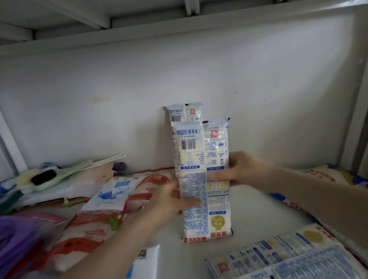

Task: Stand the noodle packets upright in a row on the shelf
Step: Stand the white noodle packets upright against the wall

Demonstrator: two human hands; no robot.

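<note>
Both hands are on it: the tall white plastic noodle packet with blue print (203, 183) stands on its end on the white metal shelf (250, 205), about mid-shelf, label upside down. The left hand (174, 200) presses flat against its left side with fingers across the front; the right hand (241, 169) clamps the right edge, thumb in front. So each grip is pressed on the packet, one from either side.

Behind it, a second white noodle packet (184, 111) stands against the back wall, only its top showing.

Here's the risk, as I judge it: this packet is tall and narrow on a soft, crimped base. Let go unevenly and it could topple forward or slide sideways. Lean it back too hard and it may knock the rear one askew. The red-and-white plastic bags (100, 215) lying flat at left sit close by, and the left forearm passes right over them, so a snag looks possible.

Hard to read: whether the front packet touches the rear one, or stands fully on its own. The flat blue-and-white packets (284, 263) at lower right are cut off by the frame edge, and the left-hand clutter is blurred.
</note>
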